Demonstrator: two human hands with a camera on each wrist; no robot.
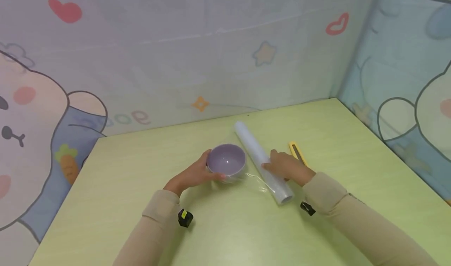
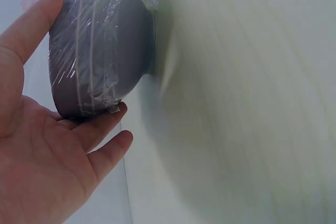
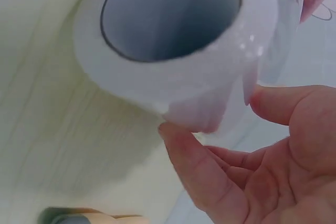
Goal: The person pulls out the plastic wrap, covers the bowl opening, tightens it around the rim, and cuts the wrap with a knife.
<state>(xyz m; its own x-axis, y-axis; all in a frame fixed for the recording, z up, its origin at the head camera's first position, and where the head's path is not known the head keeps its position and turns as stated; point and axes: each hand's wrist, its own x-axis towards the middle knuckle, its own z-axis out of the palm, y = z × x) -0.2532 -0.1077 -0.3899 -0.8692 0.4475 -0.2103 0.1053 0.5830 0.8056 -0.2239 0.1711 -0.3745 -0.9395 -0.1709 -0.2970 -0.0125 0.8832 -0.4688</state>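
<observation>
A purple bowl [image 1: 226, 160] stands upright, with clear plastic wrap clinging round its outer wall in the left wrist view. My left hand [image 1: 199, 172] holds it from the left, thumb on the near side and fingers round the far side. To its right lies a long roll of plastic wrap [image 1: 258, 156], slanting away from me, its hollow core [image 3: 170, 17] showing in the right wrist view. My right hand [image 1: 287, 167] grips the roll from the right, thumb and fingers at its sides. A loose sheet of wrap [image 1: 255, 180] stretches between bowl and roll.
A yellow box cutter [image 1: 297, 152] lies just beyond my right hand, which partly hides it. The pale green table [image 1: 141, 160] meets a printed cloth backdrop [image 1: 176, 70] behind and another cloth at the right.
</observation>
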